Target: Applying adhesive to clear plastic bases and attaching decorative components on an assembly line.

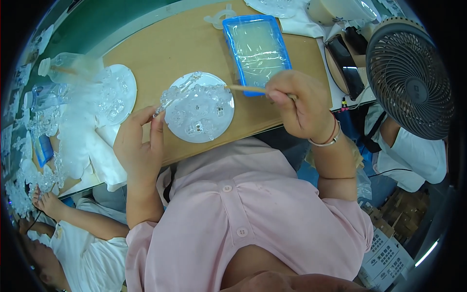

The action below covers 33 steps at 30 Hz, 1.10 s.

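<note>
My left hand (140,138) pinches a small clear crystal-like piece between thumb and fingertips, at the left edge of a round white plate (198,138). Several clear faceted pieces (197,109) lie scattered on that plate. In my right hand (302,104) is a thin wooden stick (247,89), held level, its tip pointing left over the plate's right edge. Just beyond the right hand lies a blue-rimmed tray (258,53) with pale yellowish contents under shiny clear film. The exact shape of the pinched piece is too small to tell.
Left of me are another plate (130,90) of clear pieces, a translucent bottle (68,65) and white cloth (109,163). A dark fan (416,90) stands at the right. A co-worker's hand (48,204) works at the lower left. Brown board (165,46) covers the table.
</note>
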Each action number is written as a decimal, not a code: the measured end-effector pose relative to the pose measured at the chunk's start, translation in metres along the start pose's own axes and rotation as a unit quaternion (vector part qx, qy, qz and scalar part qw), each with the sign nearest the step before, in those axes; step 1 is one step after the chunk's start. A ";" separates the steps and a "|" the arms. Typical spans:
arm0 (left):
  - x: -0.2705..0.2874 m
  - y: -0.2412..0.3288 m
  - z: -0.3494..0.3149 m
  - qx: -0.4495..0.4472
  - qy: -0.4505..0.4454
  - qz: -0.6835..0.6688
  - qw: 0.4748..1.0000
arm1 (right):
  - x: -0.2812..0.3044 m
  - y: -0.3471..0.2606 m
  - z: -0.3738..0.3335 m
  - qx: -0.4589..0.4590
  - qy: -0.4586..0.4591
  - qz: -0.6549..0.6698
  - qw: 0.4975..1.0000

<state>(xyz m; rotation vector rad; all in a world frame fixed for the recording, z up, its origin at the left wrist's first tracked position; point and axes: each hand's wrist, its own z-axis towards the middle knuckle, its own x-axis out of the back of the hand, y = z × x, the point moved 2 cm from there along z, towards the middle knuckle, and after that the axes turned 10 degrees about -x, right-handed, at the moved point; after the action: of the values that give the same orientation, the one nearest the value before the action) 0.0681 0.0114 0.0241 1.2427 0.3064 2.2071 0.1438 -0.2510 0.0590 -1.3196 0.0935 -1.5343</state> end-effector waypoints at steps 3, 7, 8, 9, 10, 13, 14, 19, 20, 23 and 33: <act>-0.001 -0.001 -0.002 0.016 0.014 0.000 1.000 | 0.008 -0.003 -0.016 -0.005 -0.022 0.032 0.999; -0.002 -0.005 -0.005 0.023 0.040 0.016 0.999 | 0.022 -0.013 -0.032 -0.054 0.039 0.086 0.994; -0.002 -0.005 -0.003 0.021 0.040 0.016 0.999 | 0.028 -0.015 -0.037 -0.079 0.100 0.089 0.988; -0.001 -0.006 -0.001 0.037 0.041 0.016 0.998 | 0.035 -0.016 -0.041 -0.102 0.160 0.093 0.977; 0.000 -0.006 0.000 0.054 0.042 0.016 0.998 | 0.040 -0.015 -0.043 -0.105 0.165 0.088 0.977; 0.000 -0.006 0.004 0.042 0.038 0.020 0.998 | 0.039 -0.009 -0.043 -0.151 0.160 0.030 0.975; 0.000 -0.007 0.005 0.041 0.038 0.021 0.998 | 0.037 -0.005 -0.041 -0.151 0.162 0.030 0.975; 0.002 -0.009 -0.001 0.074 0.034 0.003 0.997 | 0.036 0.000 -0.040 -0.137 0.138 0.026 0.981; 0.002 -0.009 -0.001 0.074 0.033 0.004 0.997 | 0.037 0.000 -0.040 -0.137 0.138 0.027 0.980; 0.001 -0.009 -0.001 0.078 0.027 0.002 0.997 | 0.036 0.001 -0.040 -0.156 0.123 0.013 0.980; 0.008 -0.007 -0.011 0.103 0.016 -0.032 0.994 | 0.029 -0.017 -0.050 -0.107 0.192 0.109 0.969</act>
<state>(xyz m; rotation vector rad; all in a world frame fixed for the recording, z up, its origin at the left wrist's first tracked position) 0.0577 0.0227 0.0207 1.2865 0.5917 2.1847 0.1008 -0.2909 0.0697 -1.1146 0.6448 -1.6011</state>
